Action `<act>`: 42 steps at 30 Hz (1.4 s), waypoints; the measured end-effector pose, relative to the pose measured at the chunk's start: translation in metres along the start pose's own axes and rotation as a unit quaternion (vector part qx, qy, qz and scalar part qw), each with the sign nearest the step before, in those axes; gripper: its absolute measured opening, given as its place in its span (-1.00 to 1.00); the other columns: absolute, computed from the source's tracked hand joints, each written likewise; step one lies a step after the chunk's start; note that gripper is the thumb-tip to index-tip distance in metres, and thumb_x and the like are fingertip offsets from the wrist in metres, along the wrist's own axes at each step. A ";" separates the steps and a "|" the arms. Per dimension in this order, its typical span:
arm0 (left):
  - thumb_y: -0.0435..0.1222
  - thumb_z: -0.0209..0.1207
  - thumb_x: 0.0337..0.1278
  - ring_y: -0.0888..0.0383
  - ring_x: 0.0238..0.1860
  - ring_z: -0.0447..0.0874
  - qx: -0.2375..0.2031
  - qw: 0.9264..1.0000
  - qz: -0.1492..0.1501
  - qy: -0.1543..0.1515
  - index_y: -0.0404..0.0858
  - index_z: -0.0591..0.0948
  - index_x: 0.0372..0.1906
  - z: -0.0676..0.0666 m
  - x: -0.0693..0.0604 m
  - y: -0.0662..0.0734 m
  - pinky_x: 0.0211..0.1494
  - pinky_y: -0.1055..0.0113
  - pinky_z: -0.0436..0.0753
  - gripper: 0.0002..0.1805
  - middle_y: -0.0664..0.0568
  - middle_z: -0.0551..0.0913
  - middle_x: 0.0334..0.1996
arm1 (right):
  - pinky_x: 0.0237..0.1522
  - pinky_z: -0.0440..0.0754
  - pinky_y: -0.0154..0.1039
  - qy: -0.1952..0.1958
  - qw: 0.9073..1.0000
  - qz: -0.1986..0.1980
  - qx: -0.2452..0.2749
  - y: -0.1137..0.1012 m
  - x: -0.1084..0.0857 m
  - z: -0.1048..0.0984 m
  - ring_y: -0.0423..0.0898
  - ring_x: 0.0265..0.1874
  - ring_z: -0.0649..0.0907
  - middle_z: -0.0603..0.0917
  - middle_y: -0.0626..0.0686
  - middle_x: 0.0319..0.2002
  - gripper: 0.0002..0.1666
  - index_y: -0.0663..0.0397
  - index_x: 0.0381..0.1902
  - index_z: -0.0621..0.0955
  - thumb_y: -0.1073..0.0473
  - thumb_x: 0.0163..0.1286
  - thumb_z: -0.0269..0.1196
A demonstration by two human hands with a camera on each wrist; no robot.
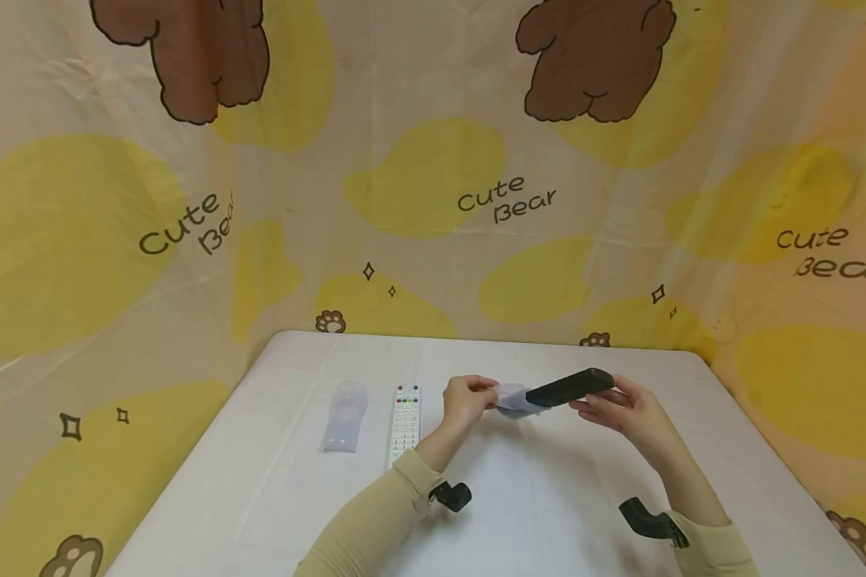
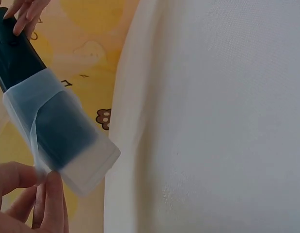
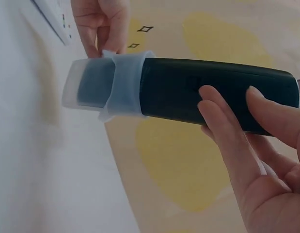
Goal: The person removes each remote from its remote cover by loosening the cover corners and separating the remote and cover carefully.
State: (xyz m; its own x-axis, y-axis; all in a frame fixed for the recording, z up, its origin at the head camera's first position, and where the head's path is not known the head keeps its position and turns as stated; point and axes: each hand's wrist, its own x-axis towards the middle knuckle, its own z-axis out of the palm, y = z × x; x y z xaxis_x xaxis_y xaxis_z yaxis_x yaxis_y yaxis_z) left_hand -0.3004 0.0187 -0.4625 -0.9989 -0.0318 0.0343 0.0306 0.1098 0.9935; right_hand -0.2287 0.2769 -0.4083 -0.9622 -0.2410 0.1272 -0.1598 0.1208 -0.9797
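A black remote control point(image 1: 570, 388) is held above the table, one end inside a translucent silicone cover point(image 1: 517, 401). My right hand point(image 1: 631, 409) grips the remote's bare end between thumb and fingers, as the right wrist view shows. With thumb and fingertips my left hand point(image 1: 469, 399) pinches the cover's edge. In the left wrist view the cover point(image 2: 86, 160) has a folded-back flap, and its closed end extends past the dark remote point(image 2: 16, 53) inside. The right wrist view shows a turned-back band of the cover point(image 3: 128, 85) around the remote's middle.
On the white table point(image 1: 260, 513), left of my hands, a white remote control point(image 1: 406, 421) with many buttons lies lengthwise. Beside it is another translucent cover point(image 1: 345, 417), lying flat. A printed curtain point(image 1: 404, 200) hangs behind and at both sides.
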 end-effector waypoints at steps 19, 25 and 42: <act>-0.53 0.23 -0.21 0.28 -0.52 0.57 0.038 0.997 0.036 0.047 -0.28 0.75 -0.35 -0.006 0.008 0.001 -0.43 0.47 0.66 -0.76 -0.06 0.70 -0.49 | 0.03 0.61 -0.15 -0.100 0.978 0.038 0.180 0.014 -0.007 -0.007 0.03 -0.01 0.67 0.65 -0.06 0.04 -0.54 0.46 0.22 0.38 0.50 0.41 -0.20; -0.53 0.24 -0.22 0.29 -0.50 0.58 0.042 0.997 0.041 0.055 -0.23 0.75 -0.37 -0.006 0.008 0.000 -0.42 0.47 0.64 -0.76 -0.02 0.71 -0.48 | 0.11 0.54 -0.04 -0.145 0.950 0.024 0.276 0.020 -0.008 -0.010 0.14 0.04 0.63 0.60 0.06 0.12 -0.42 0.37 0.16 0.48 0.42 0.46 -0.43; -0.49 0.31 -0.17 0.25 -0.41 0.61 0.037 0.994 0.078 0.063 -0.17 0.76 -0.33 -0.011 0.014 0.004 -0.34 0.43 0.67 -0.77 0.04 0.71 -0.45 | -0.11 0.67 -0.35 -0.037 0.987 0.136 0.077 0.028 -0.009 0.004 -0.22 -0.16 0.65 0.56 -0.06 -0.01 -0.44 0.30 0.29 0.37 0.23 0.37 0.16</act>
State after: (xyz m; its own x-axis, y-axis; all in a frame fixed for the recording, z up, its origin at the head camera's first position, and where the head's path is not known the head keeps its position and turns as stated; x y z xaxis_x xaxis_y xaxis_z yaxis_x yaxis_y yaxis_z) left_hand -0.3135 0.0079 -0.4571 -0.9697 -0.1332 0.2046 0.1767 0.1953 0.9647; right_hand -0.2233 0.2785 -0.4372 -0.9452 -0.2903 -0.1496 0.1431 0.0435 -0.9888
